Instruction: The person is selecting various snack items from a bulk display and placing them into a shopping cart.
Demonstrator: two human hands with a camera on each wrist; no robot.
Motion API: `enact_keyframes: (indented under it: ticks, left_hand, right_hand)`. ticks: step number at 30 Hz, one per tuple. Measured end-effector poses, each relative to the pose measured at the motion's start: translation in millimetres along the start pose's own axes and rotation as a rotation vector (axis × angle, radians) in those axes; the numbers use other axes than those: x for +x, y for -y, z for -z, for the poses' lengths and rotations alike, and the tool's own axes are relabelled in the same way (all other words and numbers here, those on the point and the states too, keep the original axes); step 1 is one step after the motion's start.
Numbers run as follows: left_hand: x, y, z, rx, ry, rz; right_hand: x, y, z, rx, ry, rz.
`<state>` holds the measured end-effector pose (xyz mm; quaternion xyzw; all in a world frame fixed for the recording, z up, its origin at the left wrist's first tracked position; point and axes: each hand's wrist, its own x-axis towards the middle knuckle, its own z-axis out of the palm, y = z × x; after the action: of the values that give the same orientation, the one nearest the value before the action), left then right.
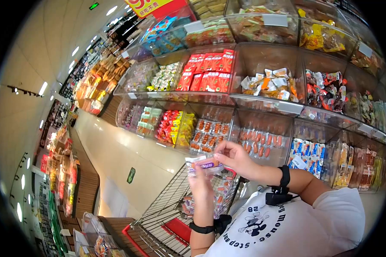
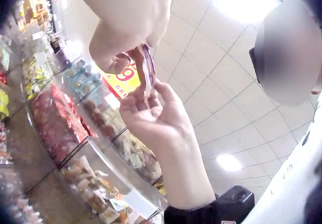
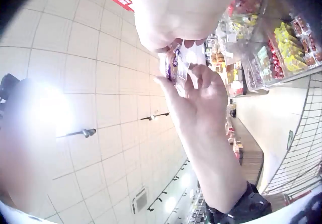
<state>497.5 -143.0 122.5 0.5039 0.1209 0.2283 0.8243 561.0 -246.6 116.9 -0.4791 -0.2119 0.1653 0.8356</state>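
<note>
A small clear-wrapped snack sausage (image 1: 207,164) with a purple label is held up between both hands above the shopping cart. My left hand (image 1: 200,187) pinches the packet's left end from below. The right hand (image 1: 235,157) grips its other end between thumb and curled fingers. Seen edge-on in the left wrist view, the wrapped sausage (image 2: 146,70) spans between the fingertips of the two hands. In the right wrist view the purple print on the packet (image 3: 174,65) shows between the hands, partly covered by fingers.
A wire shopping cart (image 1: 158,205) with a red handle stands below the hands, several similar packets (image 1: 221,199) inside. Tiered clear bins of wrapped snacks rise ahead, including one of sausages (image 1: 261,141) and one of red packets (image 1: 208,70). A tiled aisle (image 1: 116,150) runs left.
</note>
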Motion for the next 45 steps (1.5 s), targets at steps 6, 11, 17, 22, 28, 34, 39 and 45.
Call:
enact_keyframes:
  ticks: [6,11,17,22,28,34,39,45]
  left_hand:
    - [4.2,-33.2,-24.7,0.188,0.258,-0.110]
    - [-4.5,-33.5,-51.8,0.181,0.144,-0.065]
    - [-5.7,-32.5,-47.7,0.100,0.160,-0.058]
    - [-7.7,-30.4,-46.3,-0.008,0.193,-0.033]
    - [-6.4,-24.4,-42.0,-0.047,0.191,-0.028]
    - [-1.0,-21.7,-35.5,0.247,0.190,-0.026]
    - [10.1,-5.5,-33.8,-0.040,0.336,0.207]
    - [10.9,17.5,-24.0,0.293,0.318,0.305]
  right_hand:
    - [-5.2,56.1,31.2,0.101,0.057,0.135]
    - [-8.3,63.0,40.9,0.100,0.081,0.157]
    - [-9.6,59.5,42.6,0.134,0.117,0.136]
    - [-11.8,60.4,42.0,0.202,0.135,0.107]
    - [-13.7,55.7,42.1,0.213,0.148,0.095]
    - [-13.6,55.3,39.6,-0.168,-0.035,0.454]
    - [-10.7,47.6,58.9,-1.108,0.128,1.427]
    - [-23.6,9.4,72.3,-1.019,0.295,0.926]
